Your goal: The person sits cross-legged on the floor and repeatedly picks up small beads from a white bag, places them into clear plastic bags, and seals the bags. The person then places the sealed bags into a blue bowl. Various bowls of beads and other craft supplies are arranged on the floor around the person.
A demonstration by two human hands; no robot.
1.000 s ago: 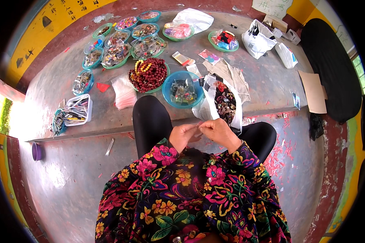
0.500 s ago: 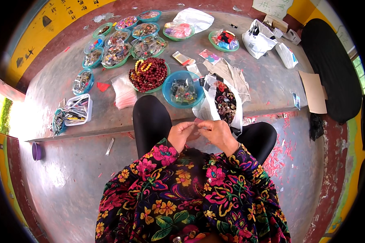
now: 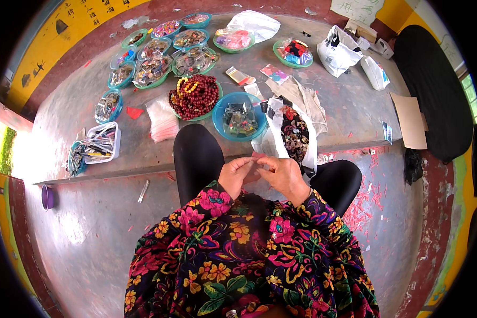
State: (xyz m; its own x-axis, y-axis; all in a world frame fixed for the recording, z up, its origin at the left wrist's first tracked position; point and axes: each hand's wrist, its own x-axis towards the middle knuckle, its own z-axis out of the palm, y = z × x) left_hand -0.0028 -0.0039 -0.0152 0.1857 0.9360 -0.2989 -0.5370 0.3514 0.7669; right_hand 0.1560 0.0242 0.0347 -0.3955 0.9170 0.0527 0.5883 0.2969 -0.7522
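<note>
Hands, left [image 3: 232,179] and right [image 3: 287,177], close together, left in a pinch on small pinkish piece [image 3: 257,155], right grip unclear

Daylight from the left opening [image 3: 1,143], glare on the floor [image 3: 100,233], curved edges, black corners.

Blk floral top [image 3: 238,233], dk-red beads [image 3: 201,103], blue bowl [image 3: 219,119], held piece [image 3: 257,155] prob. pinkish

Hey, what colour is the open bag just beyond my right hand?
The bag is mostly white; it shows best in the head view.
</note>
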